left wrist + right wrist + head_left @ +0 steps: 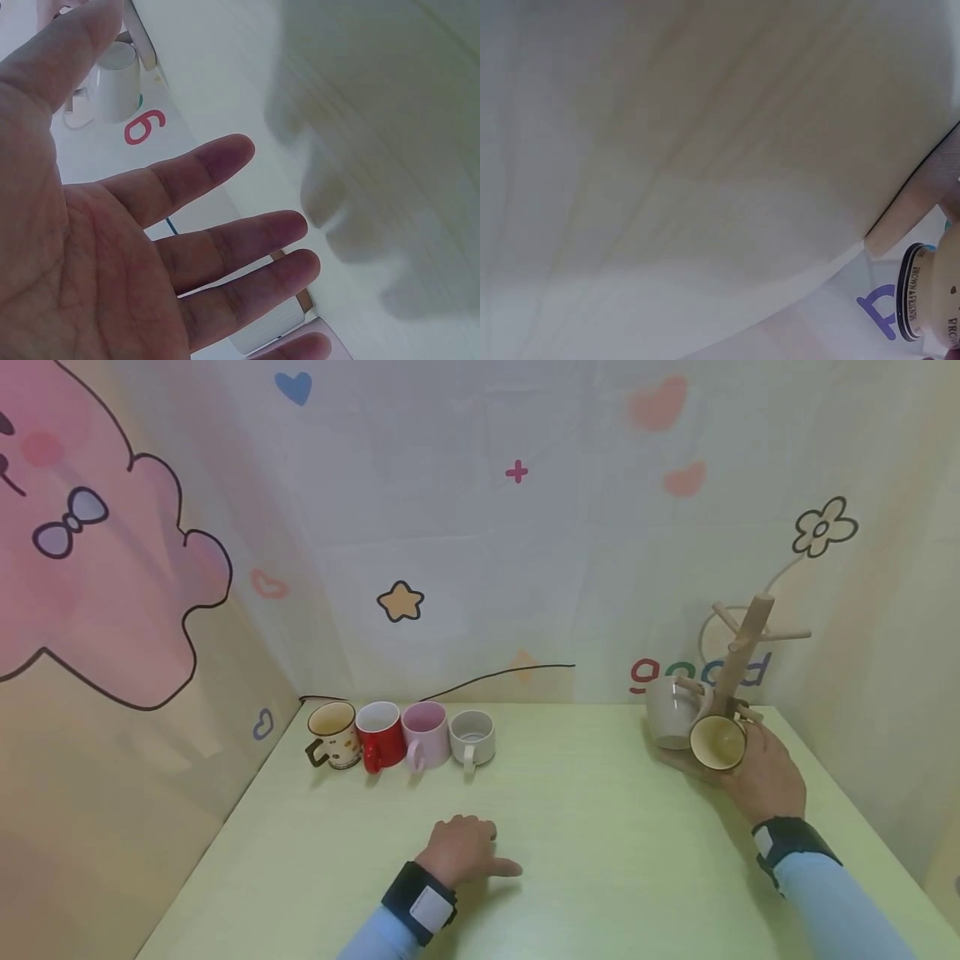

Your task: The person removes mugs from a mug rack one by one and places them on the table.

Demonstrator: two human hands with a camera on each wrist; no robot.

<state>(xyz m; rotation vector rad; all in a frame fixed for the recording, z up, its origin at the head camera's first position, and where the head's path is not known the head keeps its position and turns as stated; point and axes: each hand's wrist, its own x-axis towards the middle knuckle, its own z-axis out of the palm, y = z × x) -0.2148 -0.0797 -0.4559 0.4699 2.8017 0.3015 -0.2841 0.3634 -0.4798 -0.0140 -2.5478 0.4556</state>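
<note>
My right hand [767, 774] grips a cream mug [718, 743] with a dark rim, low beside the trunk of a wooden mug tree [738, 652]. The mug's mouth faces the head camera, and part of my fingers is hidden behind it. Lettering shows on this cream mug [924, 292] at the edge of the right wrist view. A white mug [667, 714] hangs upside down on a peg at the tree's left. My left hand [461, 850] is over the table's front middle, holding nothing. Its fingers [225, 241] are spread and nearly straight.
A row of mugs stands at the back left of the pale table [570, 810]: a patterned mug [341, 745], a red mug [384, 747], a pink mug [429, 745] and a light grey mug [480, 745]. A printed cloth [465, 527] hangs behind. Higher pegs stick out from the tree.
</note>
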